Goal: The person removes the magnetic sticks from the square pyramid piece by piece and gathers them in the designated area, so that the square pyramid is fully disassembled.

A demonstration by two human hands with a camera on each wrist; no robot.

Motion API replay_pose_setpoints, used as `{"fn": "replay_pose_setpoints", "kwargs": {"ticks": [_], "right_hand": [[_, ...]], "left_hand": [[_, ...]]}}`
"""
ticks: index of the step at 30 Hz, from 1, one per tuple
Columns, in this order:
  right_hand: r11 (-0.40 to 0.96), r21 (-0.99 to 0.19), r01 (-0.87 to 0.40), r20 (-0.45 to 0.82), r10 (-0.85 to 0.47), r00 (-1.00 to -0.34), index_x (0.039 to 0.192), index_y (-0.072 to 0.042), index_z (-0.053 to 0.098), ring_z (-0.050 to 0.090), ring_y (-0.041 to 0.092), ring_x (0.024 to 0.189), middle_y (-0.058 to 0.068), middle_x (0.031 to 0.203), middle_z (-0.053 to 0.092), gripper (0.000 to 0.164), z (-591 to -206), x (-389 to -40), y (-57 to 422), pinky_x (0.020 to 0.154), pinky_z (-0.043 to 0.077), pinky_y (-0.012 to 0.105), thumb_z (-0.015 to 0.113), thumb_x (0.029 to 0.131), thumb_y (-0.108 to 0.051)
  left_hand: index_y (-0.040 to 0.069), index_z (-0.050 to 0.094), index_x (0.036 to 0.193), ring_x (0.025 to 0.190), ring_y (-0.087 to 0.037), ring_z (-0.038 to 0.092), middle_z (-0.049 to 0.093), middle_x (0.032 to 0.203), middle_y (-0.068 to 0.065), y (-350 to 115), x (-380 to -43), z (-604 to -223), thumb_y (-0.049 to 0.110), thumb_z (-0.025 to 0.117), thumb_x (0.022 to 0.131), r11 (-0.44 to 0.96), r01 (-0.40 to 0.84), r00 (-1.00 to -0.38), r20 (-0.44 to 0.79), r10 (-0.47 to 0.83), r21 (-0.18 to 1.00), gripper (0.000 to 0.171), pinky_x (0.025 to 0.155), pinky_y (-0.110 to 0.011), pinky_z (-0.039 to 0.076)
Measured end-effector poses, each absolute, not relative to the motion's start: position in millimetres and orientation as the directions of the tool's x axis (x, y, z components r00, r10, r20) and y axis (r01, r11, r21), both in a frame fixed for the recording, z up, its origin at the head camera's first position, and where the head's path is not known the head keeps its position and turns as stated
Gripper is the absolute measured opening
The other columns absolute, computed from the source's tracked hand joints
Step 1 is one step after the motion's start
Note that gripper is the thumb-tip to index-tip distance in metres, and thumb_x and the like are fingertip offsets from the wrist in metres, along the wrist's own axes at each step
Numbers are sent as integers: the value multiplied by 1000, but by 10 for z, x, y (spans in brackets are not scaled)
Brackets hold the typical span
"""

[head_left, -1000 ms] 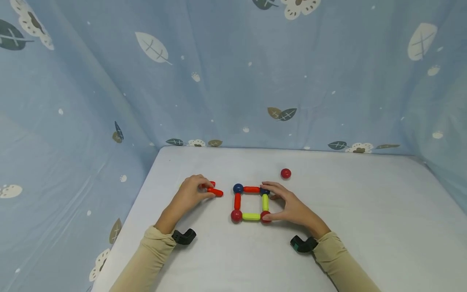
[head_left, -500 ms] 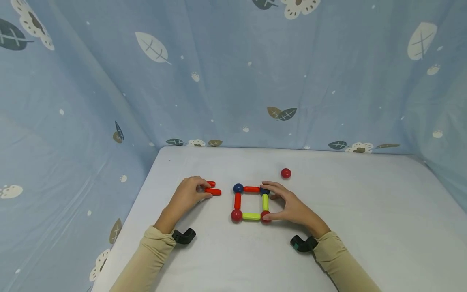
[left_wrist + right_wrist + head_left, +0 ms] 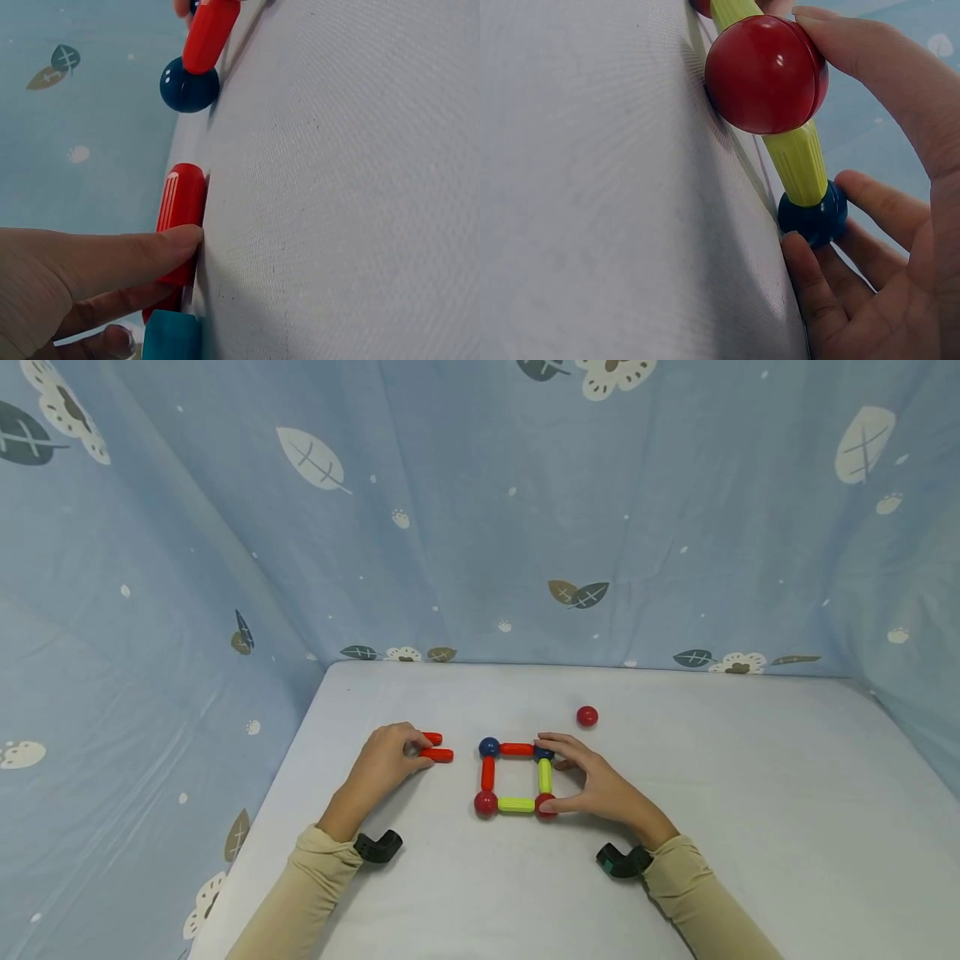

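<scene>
My left hand (image 3: 386,762) pinches a red magnetic rod (image 3: 441,755) by its left end, close to the tabletop. A second red rod (image 3: 433,738) lies just behind it, partly covered by the fingers. Right of them lies a square of magnetic rods and balls: two blue balls (image 3: 489,747) at the back, two red balls (image 3: 486,803) in front, red rods (image 3: 517,749) and yellow-green rods (image 3: 517,805) between. My right hand (image 3: 596,785) holds the square's right side, thumb on the front red ball (image 3: 765,75), fingers round the back blue ball (image 3: 814,214).
A loose red ball (image 3: 587,717) rests behind the square, toward the right. Beside the left fingers a teal piece (image 3: 172,336) shows in the left wrist view. Blue patterned cloth (image 3: 480,527) hangs behind and left of the white table (image 3: 712,793).
The red rod in my left hand has shifted slightly left and turned from slanted to nearly parallel with the other red rod. My right hand and the square stay put.
</scene>
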State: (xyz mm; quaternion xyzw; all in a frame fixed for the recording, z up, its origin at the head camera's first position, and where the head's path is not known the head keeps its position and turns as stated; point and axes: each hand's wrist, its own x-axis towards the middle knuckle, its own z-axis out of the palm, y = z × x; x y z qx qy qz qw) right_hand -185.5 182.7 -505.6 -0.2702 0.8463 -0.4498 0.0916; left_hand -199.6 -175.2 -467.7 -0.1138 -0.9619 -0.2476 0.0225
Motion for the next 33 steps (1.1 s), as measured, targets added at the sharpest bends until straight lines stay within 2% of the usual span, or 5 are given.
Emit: {"fn": "replay_pose_setpoints", "kwargs": {"ticks": [8,16,22,28,33], "right_hand": [[456,-800,-390,99,-541,-835,153,-24,50,52,27,137,5,161,42,84,-5043,-1857,1854,108,53,40,90,79,-37],[411,-813,-412,134,-556,-820,150,-21,53,51,27,138,6,160,44,83,-5049,-1869,1877,108,52,34,91,78,-34],[384,-821,-422,176,-533,-828,139,-18,62,59,23,128,6,146,58,58,-5100,-1890,1874,103,55,30,85,87,-28],[369,-854,-366,160,-483,-861,140,-12,61,67,22,116,7,139,65,49,-5135,-1890,1872,100,56,30,77,95,-23],[364,-861,-355,148,-489,-860,135,-13,66,70,20,110,7,133,69,40,-5113,-1901,1853,100,56,28,75,96,-22]], "left_hand": [[10,82,94,92,-24,69,76,95,-4,-1731,-2023,-4680,15,92,76,846,259,-966,126,227,466,21,84,-43,54],[11,81,97,86,-19,65,75,94,0,-1647,-1993,-4614,19,91,78,797,291,-957,154,246,529,22,77,-33,51],[12,81,103,85,-15,61,74,97,-1,-1331,-1936,-4582,22,87,84,736,411,-911,224,345,538,23,77,-33,52],[15,71,130,122,-22,59,70,128,-1,-926,-1975,-4650,33,81,91,718,410,-889,70,452,562,44,105,-43,53],[17,73,127,118,-19,60,72,125,0,-774,-1987,-4719,33,78,93,723,406,-869,-9,494,559,38,106,-41,52]]}}
